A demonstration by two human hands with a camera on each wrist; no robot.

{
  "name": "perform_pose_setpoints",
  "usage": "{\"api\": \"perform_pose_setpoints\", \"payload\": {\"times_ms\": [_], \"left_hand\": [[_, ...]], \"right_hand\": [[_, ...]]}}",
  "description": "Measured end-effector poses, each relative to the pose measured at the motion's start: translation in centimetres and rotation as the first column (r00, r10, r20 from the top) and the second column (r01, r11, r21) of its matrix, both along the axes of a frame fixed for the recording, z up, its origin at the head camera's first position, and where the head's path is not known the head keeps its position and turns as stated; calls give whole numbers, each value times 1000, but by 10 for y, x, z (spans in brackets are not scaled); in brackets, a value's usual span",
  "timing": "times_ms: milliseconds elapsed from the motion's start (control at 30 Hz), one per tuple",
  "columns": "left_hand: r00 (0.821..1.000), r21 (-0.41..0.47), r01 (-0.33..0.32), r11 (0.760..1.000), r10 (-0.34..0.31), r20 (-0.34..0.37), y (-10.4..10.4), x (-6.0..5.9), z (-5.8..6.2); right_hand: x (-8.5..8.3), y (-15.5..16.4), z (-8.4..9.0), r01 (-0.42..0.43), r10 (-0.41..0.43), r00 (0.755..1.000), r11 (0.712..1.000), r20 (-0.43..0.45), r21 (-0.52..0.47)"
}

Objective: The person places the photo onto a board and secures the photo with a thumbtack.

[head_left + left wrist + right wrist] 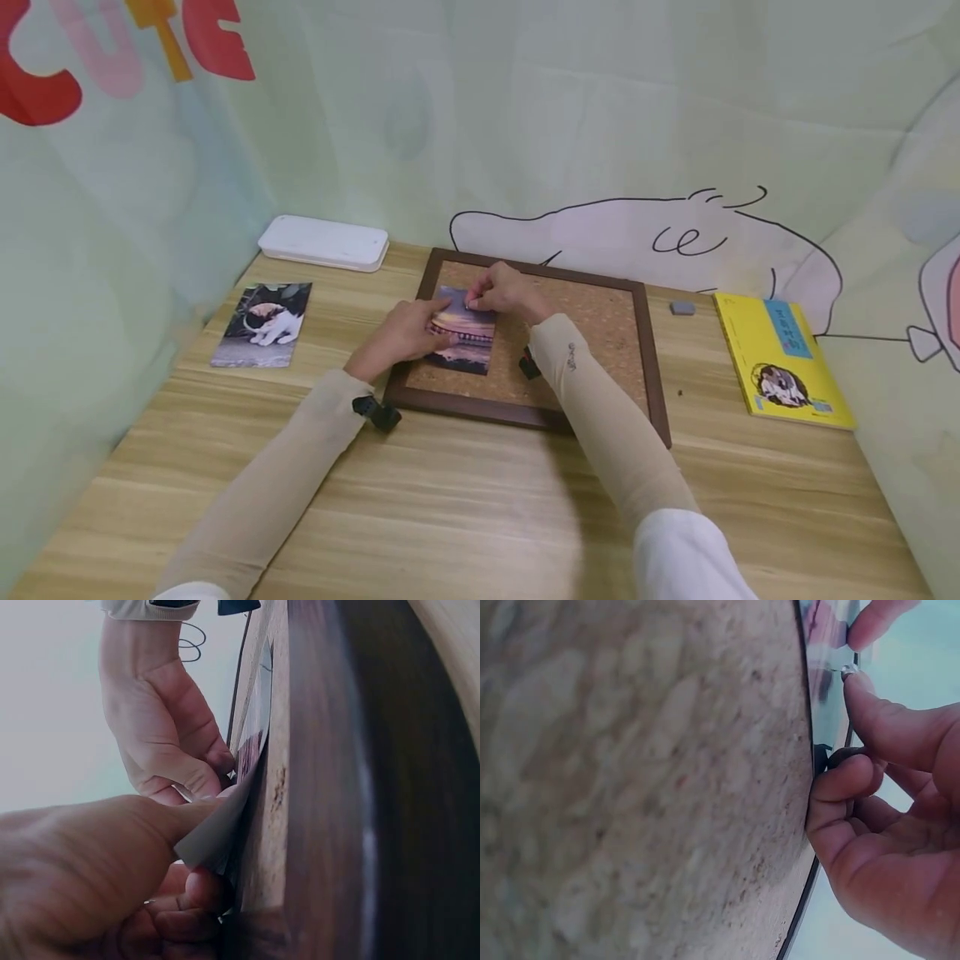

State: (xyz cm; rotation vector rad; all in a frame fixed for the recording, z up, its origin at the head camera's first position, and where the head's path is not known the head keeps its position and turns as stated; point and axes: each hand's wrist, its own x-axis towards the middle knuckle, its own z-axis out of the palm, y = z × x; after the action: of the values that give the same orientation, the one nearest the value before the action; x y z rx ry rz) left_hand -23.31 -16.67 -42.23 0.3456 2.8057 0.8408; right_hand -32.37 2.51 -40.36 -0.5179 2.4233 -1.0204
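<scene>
Table: light wood-grain tabletop (465,508), both beige-sleeved forearms reach across it to the board.
Board: dark-brown wooden-framed cork pinboard (600,321), flat on the table, mid-depth.
Photo: glossy sunset-scene photo print (461,337) on the cork, left half of the board, lying slightly skewed.
Left hand: left hand (405,332) on the print's left edge; fingers curled under and thumb over it, lower corner lifted off the cork in the left wrist view (217,832).
Right hand: right hand (506,292) at the print's top edge, fingertip (870,705) pressing a small silver-headed pin (847,670); other fingers curled, narrow.
Risk: pin likely goes in crooked or bends if pushed off-axis; print may shift or crease because the corner is lifted; fingertip may slip off the small head.
Left side: cat photo print (262,325) lying well apart from the board.
Far: white flat plastic case (324,242) by the wall; small grey block (682,308) and yellow illustrated book (780,358) to the right.
</scene>
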Motion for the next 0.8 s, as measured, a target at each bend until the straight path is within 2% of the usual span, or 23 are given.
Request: {"api": "perform_pose_setpoints", "payload": {"times_ms": [200,367,800], "left_hand": [[1000,0,3,1000,-3,-7,1,-2,-1],[1000,-5,10,1000,-10,-16,2,-2,-1],[1000,-42,-12,999,12,-1,3,2,0]], "right_hand": [[-4,0,-1,-5,6,1000,999,-13,46],[-6,1,1,-6,5,1000,996,9,85],[-4,-1,4,43,-48,997,996,62,80]]}}
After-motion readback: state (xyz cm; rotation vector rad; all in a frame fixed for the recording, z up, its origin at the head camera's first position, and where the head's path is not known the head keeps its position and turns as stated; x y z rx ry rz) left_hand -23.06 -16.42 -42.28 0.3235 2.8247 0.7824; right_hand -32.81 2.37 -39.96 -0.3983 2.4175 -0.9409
